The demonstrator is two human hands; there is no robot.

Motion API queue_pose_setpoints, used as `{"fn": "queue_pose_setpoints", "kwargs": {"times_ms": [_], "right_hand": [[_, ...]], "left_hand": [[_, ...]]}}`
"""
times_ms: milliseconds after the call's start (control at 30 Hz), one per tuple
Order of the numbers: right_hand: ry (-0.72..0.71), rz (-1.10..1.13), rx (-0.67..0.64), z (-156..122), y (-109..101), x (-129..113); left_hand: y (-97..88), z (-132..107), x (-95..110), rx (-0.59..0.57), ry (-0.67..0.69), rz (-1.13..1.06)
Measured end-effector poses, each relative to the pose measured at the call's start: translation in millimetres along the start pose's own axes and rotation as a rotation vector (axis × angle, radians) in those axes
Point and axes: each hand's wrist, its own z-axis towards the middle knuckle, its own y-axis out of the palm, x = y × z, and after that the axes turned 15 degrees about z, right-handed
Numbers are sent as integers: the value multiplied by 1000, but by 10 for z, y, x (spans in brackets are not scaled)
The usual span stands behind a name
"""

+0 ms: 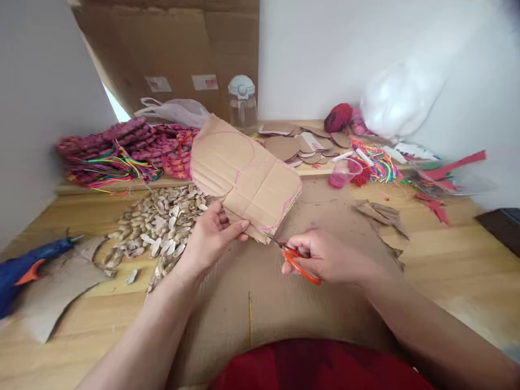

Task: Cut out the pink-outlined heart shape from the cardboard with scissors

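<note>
My left hand [213,234] pinches the lower edge of a brown cardboard sheet [244,176] and holds it up, tilted; pink outlines are drawn on it. My right hand [325,254] is closed round orange-handled scissors [298,262], whose blades meet the sheet's bottom edge near my left thumb. Both hands hover above a large flat cardboard piece [260,298] lying on the wooden floor.
A heap of pale shells [162,227] lies left of my hands. A blue glue gun [28,265] rests at far left on a cardboard scrap. Behind: pink woven pieces with coloured cords [122,151], cut cardboard shapes [300,143], a pink cup [343,172], a water bottle [242,103].
</note>
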Motion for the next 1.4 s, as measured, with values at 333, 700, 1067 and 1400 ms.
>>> {"fn": "queue_pose_setpoints", "kwargs": {"times_ms": [333, 700, 1067, 1400], "right_hand": [[-13, 41, 76, 64, 61, 7], [9, 141, 137, 107, 159, 24], [-66, 97, 164, 101, 161, 3], [10, 151, 164, 130, 225, 42]], "left_hand": [[-70, -8, 20, -50, -7, 10], [-55, -70, 46, -179, -50, -2], [-38, -66, 24, -180, -16, -34], [54, -115, 22, -232, -19, -35]]}}
